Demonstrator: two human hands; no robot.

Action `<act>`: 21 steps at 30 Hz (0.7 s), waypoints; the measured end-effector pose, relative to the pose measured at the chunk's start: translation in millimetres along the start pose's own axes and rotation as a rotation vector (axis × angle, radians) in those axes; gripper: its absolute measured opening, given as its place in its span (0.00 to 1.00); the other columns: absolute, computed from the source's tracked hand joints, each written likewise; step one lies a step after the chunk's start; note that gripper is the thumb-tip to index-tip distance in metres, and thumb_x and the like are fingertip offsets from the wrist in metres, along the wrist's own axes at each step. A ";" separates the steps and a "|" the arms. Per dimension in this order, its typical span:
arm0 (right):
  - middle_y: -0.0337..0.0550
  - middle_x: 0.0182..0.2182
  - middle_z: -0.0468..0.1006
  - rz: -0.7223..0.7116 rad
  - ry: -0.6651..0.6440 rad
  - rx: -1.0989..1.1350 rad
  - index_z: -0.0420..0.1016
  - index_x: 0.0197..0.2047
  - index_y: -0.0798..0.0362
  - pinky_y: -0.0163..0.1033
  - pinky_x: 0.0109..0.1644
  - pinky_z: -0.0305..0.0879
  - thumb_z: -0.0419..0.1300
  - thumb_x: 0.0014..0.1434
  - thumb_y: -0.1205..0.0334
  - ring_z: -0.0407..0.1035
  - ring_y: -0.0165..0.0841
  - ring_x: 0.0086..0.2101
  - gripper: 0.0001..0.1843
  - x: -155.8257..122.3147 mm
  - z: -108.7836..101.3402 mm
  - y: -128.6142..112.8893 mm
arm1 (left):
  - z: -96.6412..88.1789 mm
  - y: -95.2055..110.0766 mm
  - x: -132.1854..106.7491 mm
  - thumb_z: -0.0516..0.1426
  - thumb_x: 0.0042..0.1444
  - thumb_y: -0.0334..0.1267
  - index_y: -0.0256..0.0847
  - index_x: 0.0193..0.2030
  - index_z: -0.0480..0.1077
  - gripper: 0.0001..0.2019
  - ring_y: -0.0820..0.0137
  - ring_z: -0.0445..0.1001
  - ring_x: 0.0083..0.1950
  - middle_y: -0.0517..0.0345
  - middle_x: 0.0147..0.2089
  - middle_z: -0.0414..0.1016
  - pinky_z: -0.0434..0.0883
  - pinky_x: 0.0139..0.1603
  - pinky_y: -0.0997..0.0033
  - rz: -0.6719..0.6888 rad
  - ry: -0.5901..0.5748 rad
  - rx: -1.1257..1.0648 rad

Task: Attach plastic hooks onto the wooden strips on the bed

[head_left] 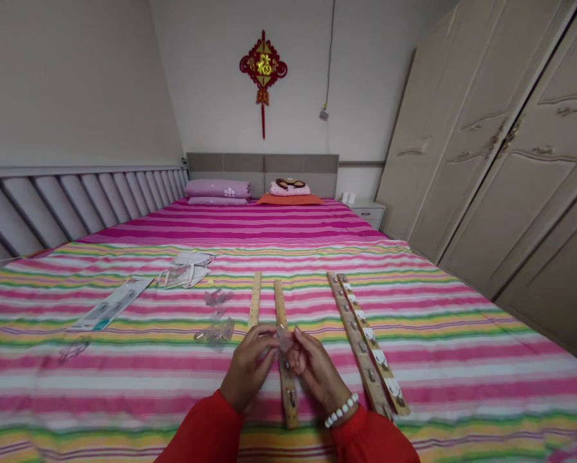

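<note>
My left hand (250, 366) and my right hand (317, 370) meet low in the middle of the view, above a striped bedspread (462, 334). Both pinch a small clear plastic bag (284, 341) between their fingertips. Right under them lies a wooden strip (282, 315) with small metal parts on it, and a second bare wooden strip (255, 299) lies to its left. My right wrist wears a white bead bracelet (342, 411). Both sleeves are red.
Two more wooden strips with white round fittings (370, 341) lie to the right. Small clear bags of hardware (215, 331), opened packaging (186, 269) and a long flat packet (110, 303) lie to the left. Pillows (218, 190) sit at the headboard; a wardrobe (510, 161) stands on the right.
</note>
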State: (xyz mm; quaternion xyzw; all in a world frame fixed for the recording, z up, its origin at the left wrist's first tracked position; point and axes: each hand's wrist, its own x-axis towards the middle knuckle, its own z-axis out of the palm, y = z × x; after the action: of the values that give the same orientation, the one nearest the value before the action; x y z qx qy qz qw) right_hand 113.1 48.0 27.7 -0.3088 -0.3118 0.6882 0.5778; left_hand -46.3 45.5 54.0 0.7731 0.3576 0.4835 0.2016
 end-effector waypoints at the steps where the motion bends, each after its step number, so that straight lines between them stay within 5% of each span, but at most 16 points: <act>1: 0.34 0.13 0.68 0.007 -0.004 0.005 0.76 0.29 0.57 0.29 0.19 0.52 0.67 0.49 0.51 0.60 0.24 0.15 0.15 -1.0 0.7 -1.0 | 1.2 -1.4 -1.6 0.52 0.57 0.32 0.43 0.37 0.74 0.09 0.66 0.71 0.51 0.49 0.47 0.72 0.70 0.51 0.65 0.017 -0.019 0.002; 11: 0.35 0.17 0.72 0.033 0.051 0.016 0.79 0.33 0.56 0.28 0.21 0.54 0.70 0.40 0.65 0.61 0.23 0.18 0.14 -0.5 1.3 -2.2 | 13.5 -7.6 0.2 0.52 0.51 0.28 0.42 0.34 0.74 0.10 0.63 0.68 0.55 0.49 0.50 0.71 0.66 0.56 0.62 -0.111 0.022 -0.092; 16: 0.36 0.18 0.73 -0.087 0.102 -0.122 0.80 0.32 0.56 0.30 0.21 0.53 0.68 0.42 0.63 0.59 0.24 0.17 0.11 3.4 -6.7 -1.9 | 15.8 -5.7 5.4 0.55 0.53 0.42 0.40 0.38 0.73 0.11 0.64 0.73 0.46 0.51 0.42 0.75 0.70 0.47 0.66 -0.429 0.168 -0.312; 21: 0.41 0.26 0.79 -0.233 0.067 -0.409 0.81 0.29 0.52 0.35 0.30 0.63 0.67 0.43 0.61 0.68 0.32 0.26 0.08 7.7 -9.6 -12.6 | 10.8 -8.2 14.0 0.59 0.47 0.52 0.37 0.38 0.75 0.19 0.67 0.73 0.36 0.54 0.33 0.77 0.69 0.37 0.70 -0.632 0.074 -0.426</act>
State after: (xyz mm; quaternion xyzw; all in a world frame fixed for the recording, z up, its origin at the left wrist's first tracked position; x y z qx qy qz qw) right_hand 127.2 58.1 31.2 -0.4040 -0.4590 0.5286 0.5888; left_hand -35.7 61.8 52.2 0.5476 0.4769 0.4886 0.4837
